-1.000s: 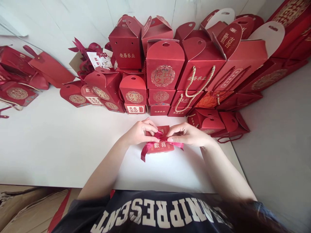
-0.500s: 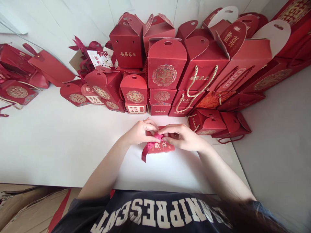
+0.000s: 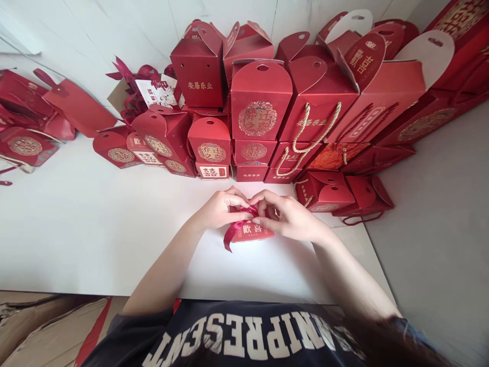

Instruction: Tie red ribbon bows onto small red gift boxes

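Note:
A small red box [image 3: 255, 234] with white characters lies on the white table in front of me. A dark pink ribbon [image 3: 230, 235] crosses its top, and one tail hangs past the box's left side. My left hand [image 3: 222, 208] is at the box's upper left, thumb and fingers closed on the ribbon. From the right, my right hand [image 3: 283, 216] pinches the ribbon near the middle of the box, its fingers curled. The fingers hide part of the ribbon and the back of the box.
Stacked red gift boxes [image 3: 262, 99] stand along the wall behind my hands. Smaller red boxes [image 3: 326, 193] sit to the right. At the far left are more red boxes [image 3: 26, 145], and a carton of ribbons [image 3: 126, 97] stands behind the stack.
The fingers of my right hand have lifted and bent more over the ribbon. The ribbon at the middle sits differently, and its left tail has shifted slightly.

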The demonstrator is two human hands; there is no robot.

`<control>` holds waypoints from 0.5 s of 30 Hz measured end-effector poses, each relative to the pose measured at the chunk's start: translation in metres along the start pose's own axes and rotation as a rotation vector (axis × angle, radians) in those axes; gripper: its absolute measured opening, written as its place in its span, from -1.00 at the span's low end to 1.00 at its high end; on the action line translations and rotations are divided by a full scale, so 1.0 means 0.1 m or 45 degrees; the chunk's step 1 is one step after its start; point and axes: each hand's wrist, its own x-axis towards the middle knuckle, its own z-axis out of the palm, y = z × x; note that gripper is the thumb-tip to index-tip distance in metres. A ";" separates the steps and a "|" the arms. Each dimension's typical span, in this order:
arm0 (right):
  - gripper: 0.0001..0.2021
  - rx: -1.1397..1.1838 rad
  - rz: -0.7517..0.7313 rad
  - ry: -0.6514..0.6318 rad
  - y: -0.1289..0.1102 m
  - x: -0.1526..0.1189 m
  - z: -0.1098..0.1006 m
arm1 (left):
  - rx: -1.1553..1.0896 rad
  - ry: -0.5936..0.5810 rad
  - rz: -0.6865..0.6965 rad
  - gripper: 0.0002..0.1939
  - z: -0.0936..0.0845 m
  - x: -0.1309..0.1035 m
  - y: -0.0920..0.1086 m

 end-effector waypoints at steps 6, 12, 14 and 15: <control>-0.83 0.026 0.026 0.215 0.12 -0.01 0.10 | 0.063 0.023 0.116 -0.79 0.01 -0.01 -0.06; -0.89 0.095 0.014 0.262 0.15 -0.01 0.14 | 0.121 -0.004 0.110 -0.79 -0.01 -0.01 -0.03; -0.88 0.113 -0.010 0.269 0.13 -0.01 0.13 | 0.131 -0.008 0.113 -0.79 -0.01 -0.01 -0.02; -0.88 0.120 -0.028 0.268 0.12 -0.01 0.12 | 0.131 -0.014 0.114 -0.79 -0.01 -0.01 -0.02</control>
